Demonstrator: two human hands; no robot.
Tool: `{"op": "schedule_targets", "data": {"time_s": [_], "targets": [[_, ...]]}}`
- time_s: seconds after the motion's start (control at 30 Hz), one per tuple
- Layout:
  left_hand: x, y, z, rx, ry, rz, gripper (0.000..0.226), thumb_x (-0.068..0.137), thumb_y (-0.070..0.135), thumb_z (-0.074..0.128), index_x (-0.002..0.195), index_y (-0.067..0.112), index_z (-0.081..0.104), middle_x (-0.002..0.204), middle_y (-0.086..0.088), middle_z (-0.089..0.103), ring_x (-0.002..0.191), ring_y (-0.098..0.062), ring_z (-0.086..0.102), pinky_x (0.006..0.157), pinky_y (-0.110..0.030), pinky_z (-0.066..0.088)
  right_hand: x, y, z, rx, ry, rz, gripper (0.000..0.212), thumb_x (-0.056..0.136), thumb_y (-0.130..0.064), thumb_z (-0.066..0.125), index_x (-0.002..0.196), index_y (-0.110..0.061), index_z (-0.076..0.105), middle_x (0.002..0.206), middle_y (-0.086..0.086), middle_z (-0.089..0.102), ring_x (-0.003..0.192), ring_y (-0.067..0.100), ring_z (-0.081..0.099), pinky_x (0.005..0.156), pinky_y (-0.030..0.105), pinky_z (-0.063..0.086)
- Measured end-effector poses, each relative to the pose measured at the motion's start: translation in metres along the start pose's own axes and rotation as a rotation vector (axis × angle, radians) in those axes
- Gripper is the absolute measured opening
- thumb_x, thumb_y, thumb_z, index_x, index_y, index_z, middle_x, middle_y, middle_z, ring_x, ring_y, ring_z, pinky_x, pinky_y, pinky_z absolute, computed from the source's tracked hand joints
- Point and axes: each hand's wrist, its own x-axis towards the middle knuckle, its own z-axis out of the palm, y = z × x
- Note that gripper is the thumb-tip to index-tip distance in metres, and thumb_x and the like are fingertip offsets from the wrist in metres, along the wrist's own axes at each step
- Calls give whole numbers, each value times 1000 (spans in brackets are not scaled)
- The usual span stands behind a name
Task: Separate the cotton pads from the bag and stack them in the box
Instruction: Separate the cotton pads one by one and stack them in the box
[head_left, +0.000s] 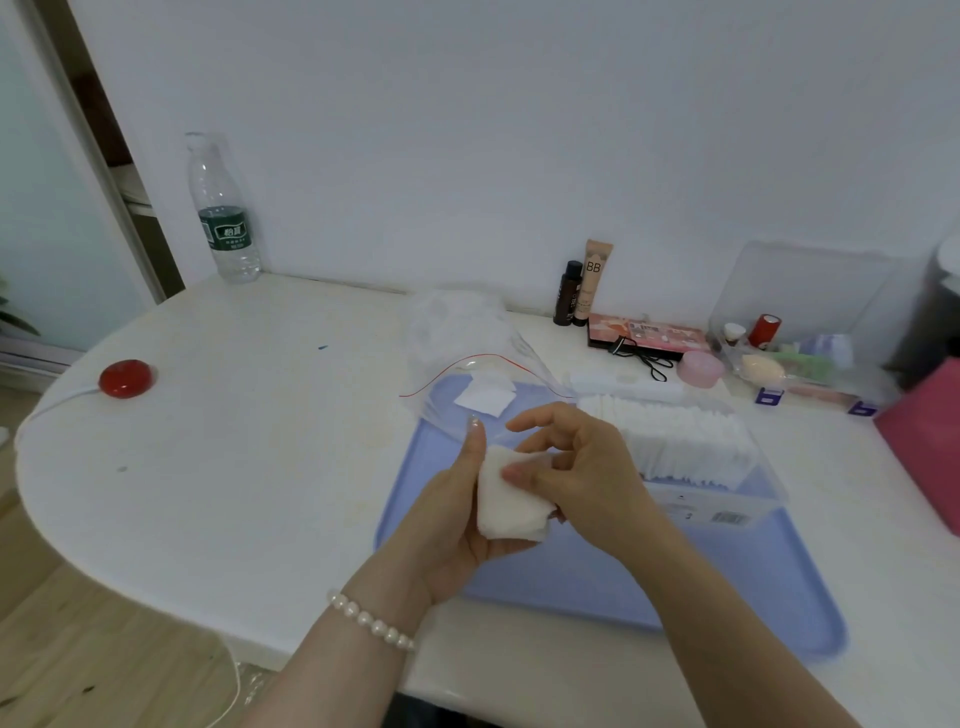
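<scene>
My left hand (451, 512) holds a thick stack of white cotton pads (511, 499) above the blue tray (727, 582). My right hand (576, 467) touches the stack's top edge, thumb and fingertips on the pads. Behind the hands lies a clear zip bag (467, 358) with a red seal line, its mouth open toward me, and a couple of loose pads (485, 397) inside near the mouth. To the right stands a clear plastic box (727, 512) holding a row of upright cotton pads (675, 441).
A water bottle (223, 213) stands at the back left and a red round object (126, 378) with a white cord at the left edge. Cosmetics (582, 291), a palette (649, 335), a pink jar (700, 368) and a clear organiser (800, 338) crowd the back right. A pink box (930, 441) sits far right.
</scene>
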Motion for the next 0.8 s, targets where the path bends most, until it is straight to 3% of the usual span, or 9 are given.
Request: {"op": "schedule_targets", "data": {"time_s": [0.13, 0.3, 0.4, 0.47, 0.53, 0.6, 0.67, 0.73, 0.8], "targets": [[-4, -2, 1, 109, -57, 34, 38, 72, 17, 68, 107, 5, 66, 102, -14, 71, 93, -25, 69, 75, -34, 59, 0, 4, -4, 60, 15, 47, 31, 72, 2, 74, 85, -24, 63, 77, -1, 55, 45, 9, 53, 37, 19, 41], [5, -6, 8, 115, 153, 165, 33, 70, -3, 75, 101, 4, 66, 97, -15, 69, 89, -27, 69, 64, -31, 57, -7, 5, -18, -262, 461, -86, 19, 79, -26, 72, 67, -23, 57, 60, 2, 56, 49, 11, 47, 53, 21, 41], [14, -10, 21, 348, 436, 430, 35, 60, 11, 83, 88, 9, 64, 76, 0, 67, 68, -12, 61, 57, -24, 52, -26, -13, -19, -219, 373, -21, 52, 79, -55, 57, 58, -8, 61, 54, 9, 60, 48, 15, 53, 57, 30, 47], [14, -17, 37, 600, 537, 560, 24, 71, 11, 78, 81, 13, 56, 59, 16, 59, 56, 0, 51, 53, -12, 40, -35, -22, -16, -308, 264, 51, 64, 69, -77, 43, 56, -17, 60, 56, 4, 61, 54, 11, 54, 55, 22, 43], [10, -26, 56, 770, 440, 656, 23, 84, 3, 61, 99, 19, 54, 68, 24, 61, 67, 8, 55, 58, -5, 38, -36, -25, -22, -338, 287, 113, 64, 60, -82, 36, 60, -21, 58, 56, -4, 60, 55, 5, 54, 52, 16, 39], [11, -38, 65, 863, 238, 690, 56, 87, 2, 53, 138, 18, 37, 116, 13, 60, 107, 4, 54, 82, -1, 37, -31, -23, -34, -321, 332, 176, 69, 54, -82, 37, 71, -18, 56, 62, -6, 59, 59, 8, 55, 56, 22, 42], [13, -45, 71, 924, 27, 679, 82, 86, 9, 50, 147, 27, -2, 155, 4, 21, 142, -5, 19, 109, -10, 21, -24, -16, -49, -344, 348, 226, 67, 55, -79, 52, 78, -17, 53, 73, -1, 58, 68, 17, 59, 63, 36, 52], [15, -44, 72, 918, -91, 691, 84, 84, 14, 49, 140, 33, -12, 156, 16, -2, 142, 5, -2, 114, -11, 10, -19, -12, -60, -321, 343, 253, 54, 63, -64, 67, 81, -15, 53, 83, 6, 61, 72, 25, 64, 66, 45, 56], [22, -40, 69, 837, -127, 672, 83, 83, 19, 52, 144, 29, -2, 150, 25, 10, 136, 16, 11, 109, -8, 19, -13, -10, -70, -228, 345, 260, 43, 71, -45, 74, 77, -9, 52, 84, 15, 64, 69, 27, 66, 58, 41, 58]]}}
